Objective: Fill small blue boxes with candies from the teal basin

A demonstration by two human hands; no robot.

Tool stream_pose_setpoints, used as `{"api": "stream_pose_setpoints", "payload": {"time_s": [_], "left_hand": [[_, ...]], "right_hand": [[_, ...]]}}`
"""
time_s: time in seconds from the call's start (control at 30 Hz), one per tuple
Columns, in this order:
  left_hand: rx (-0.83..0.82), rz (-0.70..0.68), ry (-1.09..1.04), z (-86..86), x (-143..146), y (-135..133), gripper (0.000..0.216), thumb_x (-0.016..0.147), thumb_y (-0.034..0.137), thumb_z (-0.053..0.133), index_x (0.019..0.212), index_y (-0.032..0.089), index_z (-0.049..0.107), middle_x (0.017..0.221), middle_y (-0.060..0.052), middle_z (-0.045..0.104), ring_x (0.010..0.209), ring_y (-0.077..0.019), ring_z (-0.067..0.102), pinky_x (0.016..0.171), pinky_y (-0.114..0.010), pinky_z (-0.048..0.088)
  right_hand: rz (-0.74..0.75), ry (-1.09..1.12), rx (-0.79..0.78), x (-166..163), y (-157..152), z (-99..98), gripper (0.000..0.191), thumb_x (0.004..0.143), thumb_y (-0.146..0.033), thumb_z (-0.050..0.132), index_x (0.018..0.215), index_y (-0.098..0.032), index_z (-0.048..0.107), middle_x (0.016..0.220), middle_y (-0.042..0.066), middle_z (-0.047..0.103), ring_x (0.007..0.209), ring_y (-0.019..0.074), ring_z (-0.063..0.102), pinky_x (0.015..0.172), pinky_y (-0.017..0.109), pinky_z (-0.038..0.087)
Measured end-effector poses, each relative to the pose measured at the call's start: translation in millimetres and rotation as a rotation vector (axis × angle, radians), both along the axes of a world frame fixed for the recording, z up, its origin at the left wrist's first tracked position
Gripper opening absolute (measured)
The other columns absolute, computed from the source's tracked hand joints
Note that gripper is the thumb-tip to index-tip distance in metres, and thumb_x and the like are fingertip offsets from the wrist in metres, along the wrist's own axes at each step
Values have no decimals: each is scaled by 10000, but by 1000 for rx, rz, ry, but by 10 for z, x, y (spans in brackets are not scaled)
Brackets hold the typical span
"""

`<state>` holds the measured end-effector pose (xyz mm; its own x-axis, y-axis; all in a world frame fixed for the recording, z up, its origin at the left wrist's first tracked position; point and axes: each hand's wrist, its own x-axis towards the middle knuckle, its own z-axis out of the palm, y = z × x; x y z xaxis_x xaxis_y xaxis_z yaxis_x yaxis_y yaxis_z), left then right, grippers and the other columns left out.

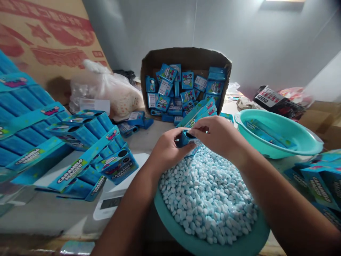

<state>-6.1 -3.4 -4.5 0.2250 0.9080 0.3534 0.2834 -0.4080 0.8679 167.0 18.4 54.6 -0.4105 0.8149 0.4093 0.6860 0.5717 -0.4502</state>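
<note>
Carton [186, 56] behind candies [210, 199] | left forearm [130, 206] partly hides scale [102, 212] | basin [287, 128] right

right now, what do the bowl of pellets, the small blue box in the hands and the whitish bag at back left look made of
Bowl: probably plastic, smooth and matte, from its even teal colour.
Small blue box: likely printed cardboard, judging by its flat panels and straight edges; finish unclear.
Bag: likely thin plastic film, since it is see-through and crinkled.

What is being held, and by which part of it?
A small blue box, held by its sides in the left hand; the right hand is at the box's top.
</note>
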Motion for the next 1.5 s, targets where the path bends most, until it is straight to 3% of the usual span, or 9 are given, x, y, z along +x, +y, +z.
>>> {"api": "stream_pose_setpoints", "payload": {"time_s": [0.3, 0.5, 0.6, 0.8, 0.9, 1.03, 1.17, 1.37, 1.5], "left_hand": [[19, 48, 37, -22, 9, 12, 477, 786, 368, 761, 1200, 153, 659, 1133, -89, 727, 993, -206, 681, 869, -316, 541], [71, 145, -26, -50, 6, 2, 455, 795, 325, 748, 1206, 166, 635, 1117, -89, 726, 988, -193, 686, 865, -304, 551], [140, 288, -90, -43, -13, -9, 440, 847, 369, 696, 1225, 171, 590, 1151, -95, 712, 1017, -195, 679, 895, -321, 551], [365, 790, -5, -81, -222, 83, 323, 803, 294, 670, 1101, 180, 623, 1126, -86, 708, 1051, -229, 659, 947, -370, 525], [340, 890, 68, -119, -365, 155, 300, 743, 242, 667, 1035, 182, 635, 1039, -67, 719, 968, -217, 672, 894, -340, 527], [107, 907, 208, -121, -477, 174, 324, 712, 277, 680, 1019, 205, 606, 947, -35, 709, 836, -198, 668, 768, -294, 510], [-30, 861, 462, -109, -466, 148, 249, 710, 292, 671, 941, 236, 597, 876, -29, 703, 826, -233, 660, 703, -297, 456], [-348, 675, 579, -111, -444, 195, 171, 786, 226, 538, 910, 239, 655, 900, -62, 742, 818, -243, 671, 643, -296, 421], [-329, 684, 623, -95, -433, 205, 261, 876, 253, 451, 993, 233, 683, 1035, -103, 752, 928, -277, 678, 705, -327, 446]], "right_hand": [[132, 416, -98, -47, -3, -82, 110, 829, -281, 716, 845, -197, 784, 768, 36, 747, 682, 169, 659, 629, 310, 498], [-53, 470, -16, -36, 79, -60, 178, 828, -250, 720, 968, -159, 781, 934, 87, 760, 825, 176, 680, 719, 313, 510], [-147, 449, -142, -20, 158, -97, 345, 869, -324, 692, 1184, -187, 725, 1178, 119, 712, 947, 202, 671, 721, 319, 504], [-56, 86, -334, -4, 207, -242, 530, 919, -614, 536, 1299, -260, 642, 1366, 110, 591, 1165, 280, 616, 978, 419, 499], [117, -211, -372, 14, 196, -317, 519, 911, -613, 526, 1291, -276, 635, 1323, 87, 615, 1194, 298, 600, 1034, 459, 468], [378, -466, -440, 35, 178, -364, 524, 854, -648, 595, 1238, -296, 657, 1289, 77, 617, 1093, 283, 642, 938, 417, 507], [398, -468, -414, 28, 178, -313, 501, 805, -638, 674, 1153, -278, 692, 1165, 63, 666, 980, 244, 659, 821, 344, 508], [116, -204, -342, 101, 341, -213, 267, 882, -413, 646, 1057, -222, 710, 1027, 48, 730, 838, 174, 653, 684, 271, 474], [-124, -71, -283, 405, 606, -223, 270, 918, -424, 575, 978, -205, 723, 929, 56, 735, 764, 171, 644, 632, 269, 461]]}}
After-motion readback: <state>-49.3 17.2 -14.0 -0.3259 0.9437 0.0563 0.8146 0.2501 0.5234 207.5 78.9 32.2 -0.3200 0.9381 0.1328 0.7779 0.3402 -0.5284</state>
